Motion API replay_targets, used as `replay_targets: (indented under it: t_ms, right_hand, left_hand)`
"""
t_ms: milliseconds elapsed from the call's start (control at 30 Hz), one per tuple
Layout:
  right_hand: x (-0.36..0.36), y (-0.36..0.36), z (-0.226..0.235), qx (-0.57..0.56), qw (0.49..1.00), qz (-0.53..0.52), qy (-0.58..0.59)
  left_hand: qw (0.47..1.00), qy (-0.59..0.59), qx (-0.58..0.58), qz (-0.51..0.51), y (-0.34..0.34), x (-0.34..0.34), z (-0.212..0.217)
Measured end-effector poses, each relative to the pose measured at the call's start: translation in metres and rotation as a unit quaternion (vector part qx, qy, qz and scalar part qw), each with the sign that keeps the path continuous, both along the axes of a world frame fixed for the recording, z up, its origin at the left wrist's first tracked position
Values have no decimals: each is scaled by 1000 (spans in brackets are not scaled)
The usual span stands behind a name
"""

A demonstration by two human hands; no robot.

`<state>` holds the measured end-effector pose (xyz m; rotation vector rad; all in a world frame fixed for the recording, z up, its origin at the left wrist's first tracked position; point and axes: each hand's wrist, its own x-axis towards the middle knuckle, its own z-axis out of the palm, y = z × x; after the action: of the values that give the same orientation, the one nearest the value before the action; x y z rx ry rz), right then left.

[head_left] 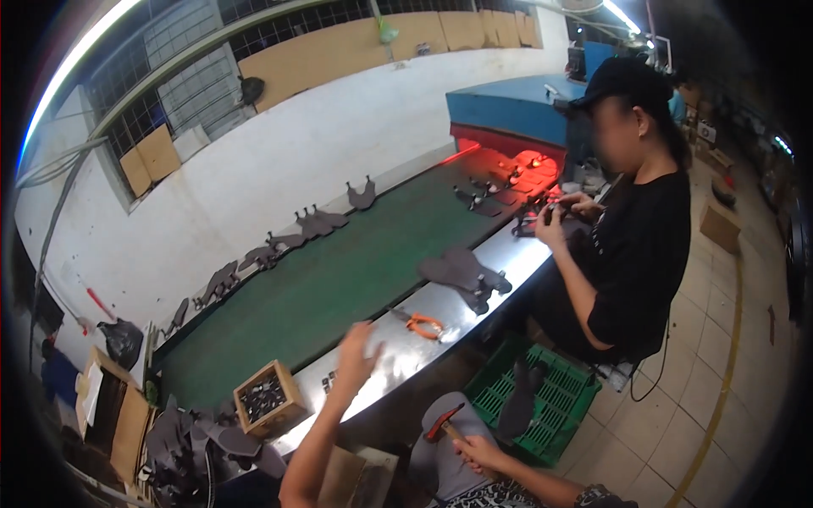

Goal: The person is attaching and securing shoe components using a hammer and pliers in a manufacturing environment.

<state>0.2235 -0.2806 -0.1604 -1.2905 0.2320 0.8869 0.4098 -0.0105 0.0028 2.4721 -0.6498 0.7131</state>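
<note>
while i look down through the head camera, a long green conveyor belt point(339, 279) runs away from me toward a blue machine point(508, 106) whose mouth glows red, and a strip of bare metal table edge point(474, 292) borders the belt on the near side. the room is a workshop with a white wall, barred windows patched with cardboard, and a pale tiled floor with a yellow line. dark shoe upper pieces point(313, 224) lie in a row along the far side of the belt, and another dark pile point(464, 275) sits on the metal edge. orange-handled pliers point(423, 325) rest on that edge, near my left hand point(360, 351), which is raised over the table with fingers spread loose, holding nothing. a small wooden box point(267, 396) of dark metal bits stands to its left. my right hand point(476, 453) sits low over my lap, clenched around the wooden handle of a hammer point(445, 422). the hammer's long axis runs on a slant from my fist up and to the left, its reddish head at the upper left end, pointing toward the table. a green plastic crate point(550, 398) stands on the floor beyond it. a co-worker in a black cap and black shirt point(639, 245) sits further along, both hands busy with a dark piece at the table edge.
</note>
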Motion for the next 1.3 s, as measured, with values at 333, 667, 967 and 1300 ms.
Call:
replay_targets:
  t_ms: [333, 667, 967, 1300]
  right_hand:
    - [-11, 8, -27, -92, 975, -75, -187]
    - [-5, -3, -20, -90, 984, -92, -124]
    - [-1, -3, 32, -81, 993, 9, -80]
    - [-2, 12, 48, -82, 996, 10, -34]
  left_hand:
    - [981, 184, -35, 53, -238, 168, -71]
    - [990, 121, -12, -64, -121, 50, 116]
    - [961, -90, -189, 182, 60, -180, 109]
    - [892, -6, -186, 413, 84, -276, -11]
